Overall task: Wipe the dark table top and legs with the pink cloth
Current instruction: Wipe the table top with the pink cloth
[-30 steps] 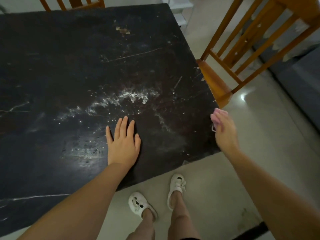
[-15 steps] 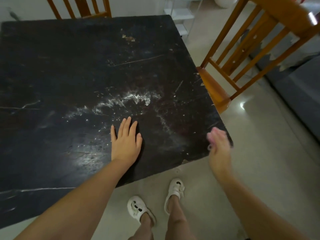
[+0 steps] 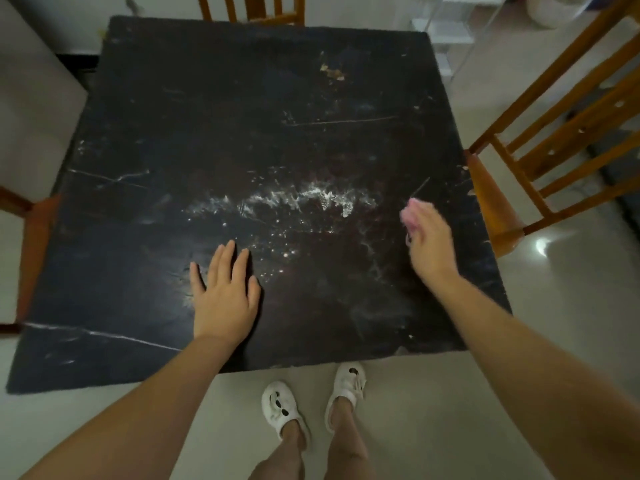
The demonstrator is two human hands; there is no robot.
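Beyond right hand (image 3: 431, 249) grip, pink cloth (image 3: 412, 213)

Home dining rm: table (image 3: 242, 98), chairs (image 3: 554, 133).

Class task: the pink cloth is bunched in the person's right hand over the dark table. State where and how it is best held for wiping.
Keep the pink cloth gripped from above by its bunched rear, as the right hand does: the wad protrudes beyond the fingers, probably leaving cloth free to meet the table top.
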